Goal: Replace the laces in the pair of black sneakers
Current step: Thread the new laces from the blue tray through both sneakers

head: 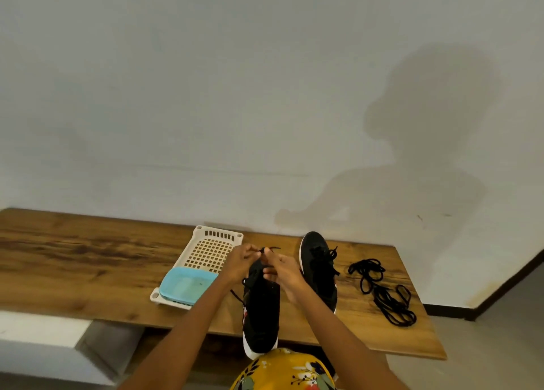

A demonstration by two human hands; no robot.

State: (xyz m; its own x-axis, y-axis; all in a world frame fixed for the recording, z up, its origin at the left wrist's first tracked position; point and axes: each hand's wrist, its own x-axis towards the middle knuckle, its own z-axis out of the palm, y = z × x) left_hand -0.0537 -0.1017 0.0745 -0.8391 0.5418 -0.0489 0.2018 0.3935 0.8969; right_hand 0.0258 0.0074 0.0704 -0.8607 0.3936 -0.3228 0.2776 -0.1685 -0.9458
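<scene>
A black sneaker point(262, 310) with a white sole stands tilted against my lap at the table's front edge, toe pointing up. My left hand point(241, 261) pinches a black lace end point(272, 249) above the toe. My right hand point(284, 273) rests on the sneaker's upper, its fingers curled at the lace. The second black sneaker point(319, 267) lies on the table just to the right, laced. A loose bundle of black laces point(381, 291) lies further right.
A white slotted plastic tray point(206, 251) sits left of the sneakers with a light blue lid point(187, 285) on its near end. The wooden table point(88, 266) backs onto a pale wall. A white ledge lies at lower left.
</scene>
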